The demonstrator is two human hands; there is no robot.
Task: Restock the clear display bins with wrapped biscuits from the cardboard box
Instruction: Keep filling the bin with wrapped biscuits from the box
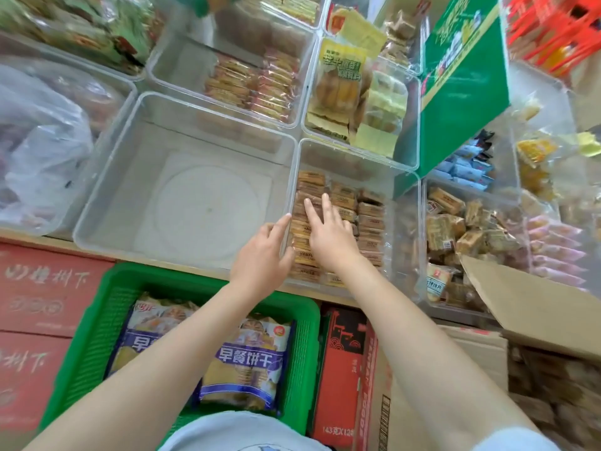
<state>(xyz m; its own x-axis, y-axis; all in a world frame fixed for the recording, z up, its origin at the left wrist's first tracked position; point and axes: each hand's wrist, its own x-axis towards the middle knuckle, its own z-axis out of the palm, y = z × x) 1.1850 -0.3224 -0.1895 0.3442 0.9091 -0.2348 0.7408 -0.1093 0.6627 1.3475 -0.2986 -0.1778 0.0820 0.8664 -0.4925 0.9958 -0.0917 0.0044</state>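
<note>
Right hand, fingers spread flat on wrapped biscuits in clear bin at 12 o'clock, left hand open bracing its wall: press rows flush; cardboard box at 4 o'clock.

Both bare forearms extended forward, left hand fingers straight, right hand fingers spread flat.
</note>
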